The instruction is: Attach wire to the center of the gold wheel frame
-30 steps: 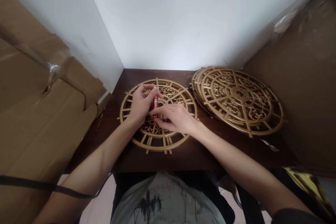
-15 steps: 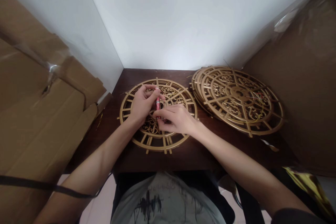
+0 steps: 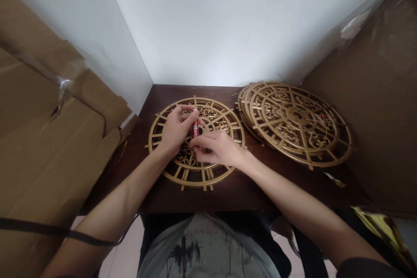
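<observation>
A slim red tube with a silver band (image 3: 196,130) stands between my two hands, its exact kind unclear. My left hand (image 3: 177,128) pinches its far end between thumb and fingers. Around the near end, the fingers of my right hand (image 3: 217,147) are closed and hide that part. Both hands are over the middle of a round gold openwork clock face (image 3: 186,178), which has bar-shaped numerals and scrollwork. It lies flat on the dark wooden table (image 3: 195,201), and my hands cover much of its centre.
To the right, several similar gold clock faces (image 3: 295,114) lie in a slanted stack with thin wires on top. A small brush (image 3: 334,180) lies in front of them. Cardboard (image 3: 48,139) stands at left, a brown box (image 3: 368,108) at right, and a white wall (image 3: 228,30) behind.
Both hands keep nearly the same pose on the red tube. My right hand's fingers have shifted very slightly; the clock faces have stayed put.
</observation>
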